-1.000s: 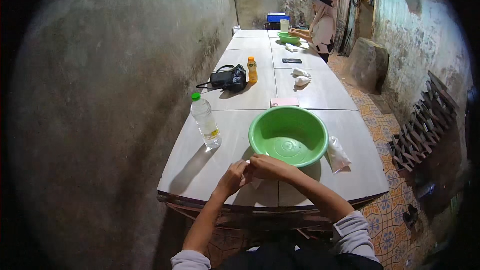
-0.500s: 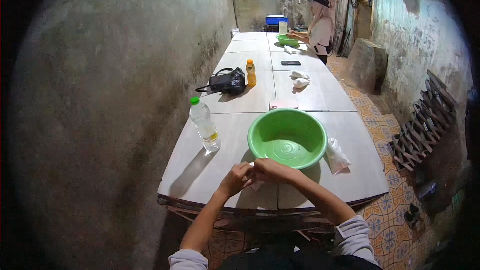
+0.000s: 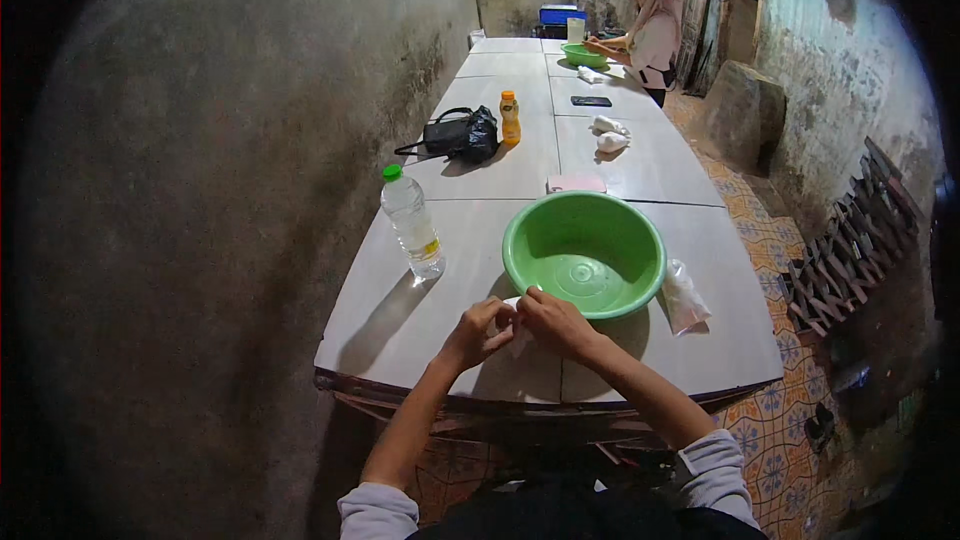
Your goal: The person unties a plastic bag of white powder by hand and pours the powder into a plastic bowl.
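Note:
Close to the front edge of the table, my left hand [image 3: 480, 331] and my right hand [image 3: 556, 324] meet with bent fingers. Both pinch a small white plastic bag [image 3: 519, 343], mostly covered by the fingers, so its contents are hard to make out. Just beyond them stands a wide green basin [image 3: 585, 275], with no contents that I can see. A plastic bag of white powder [image 3: 684, 297] lies to the right of the basin. On the left a clear bottle with a green cap [image 3: 411, 225] stands upright.
Farther along the pale table [image 3: 470, 230] are a black bag [image 3: 465, 136], an orange bottle [image 3: 510, 118], a pink flat case [image 3: 577, 184], white bags [image 3: 611, 141] and a dark phone [image 3: 591, 101]. At the far end a person [image 3: 655, 40] works over another green basin [image 3: 583, 56].
My hands have come slightly apart, and more of the white bag shows between them. The whole view has shifted a little; the objects on the table stay in place.

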